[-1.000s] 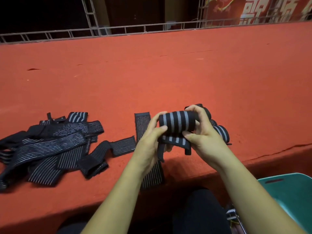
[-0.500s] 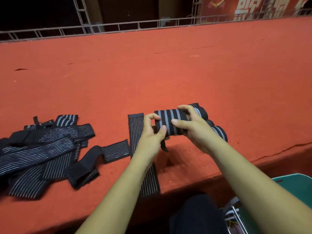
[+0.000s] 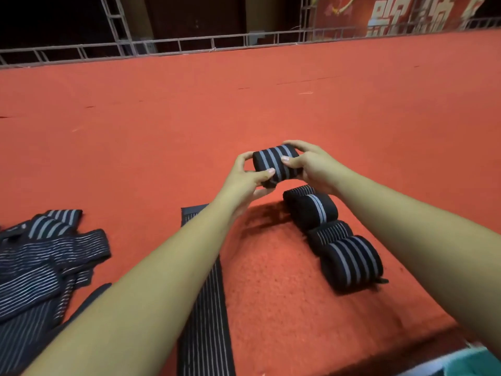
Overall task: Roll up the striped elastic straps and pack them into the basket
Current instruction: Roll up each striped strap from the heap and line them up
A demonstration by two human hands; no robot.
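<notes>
The left hand [image 3: 245, 177] and right hand [image 3: 311, 165] both grip the rolled strap [image 3: 275, 165], which I think needs tight squeezing before joining the 4 rolls [image 3: 333, 232] below them.

Hanging tail now wound in; roll [image 3: 276, 165] carried forward, beyond row of finished rolls [image 3: 336, 240].

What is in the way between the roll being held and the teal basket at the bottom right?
The row of finished rolls lies on the red surface along that line, but the held roll, gripped by the left hand and right hand, is raised above them. Only a corner of the basket shows.
</notes>
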